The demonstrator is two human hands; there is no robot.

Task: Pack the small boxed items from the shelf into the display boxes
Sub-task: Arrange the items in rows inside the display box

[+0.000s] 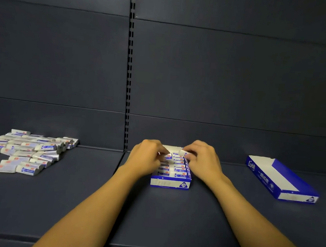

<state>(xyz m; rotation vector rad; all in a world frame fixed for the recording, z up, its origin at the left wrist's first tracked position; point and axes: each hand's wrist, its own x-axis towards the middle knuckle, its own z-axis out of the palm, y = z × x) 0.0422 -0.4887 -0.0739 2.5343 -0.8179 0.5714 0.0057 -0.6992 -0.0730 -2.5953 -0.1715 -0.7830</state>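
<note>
Seating small boxed items into the centre display box (170, 183), both hands over its far half.

Left hand (147, 157): fingers curled, tips pinched on one small boxed item (168, 156) at the far end of the left column; item lies crosswise to the box's long axis, like those packed below it.

Right hand (201, 159): fingers curled, holding a second item (183, 152) by its end, raised just above the right column, tilted slightly, not yet seated.

Centre display box: blue and white, long axis running away from the person, near end toward the camera. Two columns of items fill the near part; a white gap shows at the far end, directly under the fingertips.

Key relation: the open slots lie just beneath and slightly beyond both hands, so, by my judgement, each item needs only a short downward press, kept crosswise.

Loose stock (27, 151): heap on the shelf (85, 195) well to the left, nearer the left hand.

Second display box (280, 178): well to the right, angled, appears empty.
</note>
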